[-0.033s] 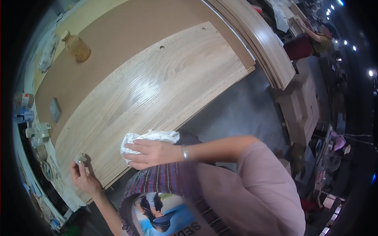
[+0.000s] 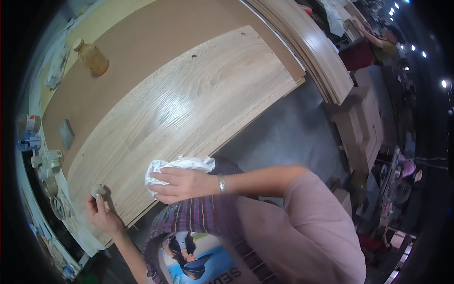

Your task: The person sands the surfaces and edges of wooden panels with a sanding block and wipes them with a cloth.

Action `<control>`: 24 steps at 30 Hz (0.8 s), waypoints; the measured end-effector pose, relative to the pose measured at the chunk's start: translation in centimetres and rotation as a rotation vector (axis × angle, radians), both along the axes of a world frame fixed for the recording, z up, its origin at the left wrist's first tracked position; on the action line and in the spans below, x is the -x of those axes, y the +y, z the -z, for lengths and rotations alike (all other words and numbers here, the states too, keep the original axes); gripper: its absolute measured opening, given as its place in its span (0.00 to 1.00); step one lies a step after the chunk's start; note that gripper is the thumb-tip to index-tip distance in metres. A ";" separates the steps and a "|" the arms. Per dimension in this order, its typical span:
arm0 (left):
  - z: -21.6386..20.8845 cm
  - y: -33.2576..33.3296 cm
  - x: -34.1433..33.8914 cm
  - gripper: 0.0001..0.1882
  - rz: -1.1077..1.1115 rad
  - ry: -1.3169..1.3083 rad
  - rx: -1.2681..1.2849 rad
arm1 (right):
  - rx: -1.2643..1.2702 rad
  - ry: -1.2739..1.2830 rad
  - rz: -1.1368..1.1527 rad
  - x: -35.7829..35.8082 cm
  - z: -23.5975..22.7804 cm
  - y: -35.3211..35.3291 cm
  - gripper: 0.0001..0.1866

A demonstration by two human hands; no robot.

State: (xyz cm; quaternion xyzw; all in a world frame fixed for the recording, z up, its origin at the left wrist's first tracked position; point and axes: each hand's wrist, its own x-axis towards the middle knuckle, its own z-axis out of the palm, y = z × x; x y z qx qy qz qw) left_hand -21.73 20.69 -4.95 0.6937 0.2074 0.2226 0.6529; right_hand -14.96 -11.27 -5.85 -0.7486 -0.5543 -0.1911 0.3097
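Observation:
A long light wood-grain panel (image 2: 161, 106) lies in front of me, with small round holes near its far edge. My left hand (image 2: 104, 218) is at the panel's near left end, fingers pinched on a small greyish block (image 2: 98, 190). What the block is made of I cannot make out. By the near edge, my right hand (image 2: 187, 183) rests closed over a crumpled white cloth (image 2: 196, 164), its fingers pressing the cloth down on the panel. Part of the cloth is hidden under the hand.
A glass jar of yellowish liquid (image 2: 92, 57) and a flat grey piece (image 2: 67, 134) lie on the brown board (image 2: 137, 40) beyond the panel. Several jars and a tape roll (image 2: 57, 207) line the left. Stacked panels (image 2: 307, 52) stand at right; another person (image 2: 373, 47) works far right.

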 end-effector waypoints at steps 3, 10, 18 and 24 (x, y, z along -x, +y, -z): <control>-0.1 -1.0 -0.5 0.11 0.041 0.015 -0.019 | -0.064 -0.018 0.176 1.0 -0.6 0.6 0.09; -0.4 -0.8 -0.9 0.10 0.183 -0.013 0.094 | 0.100 -0.008 0.559 0.7 0.0 -5.4 0.14; -2.0 -1.8 -0.8 0.10 0.223 -0.038 0.108 | 0.035 -0.035 1.420 0.4 -2.1 -21.0 0.17; -4.0 2.5 1.0 0.08 -0.072 -0.250 0.262 | 0.139 -0.113 0.911 0.7 -5.0 -9.0 0.32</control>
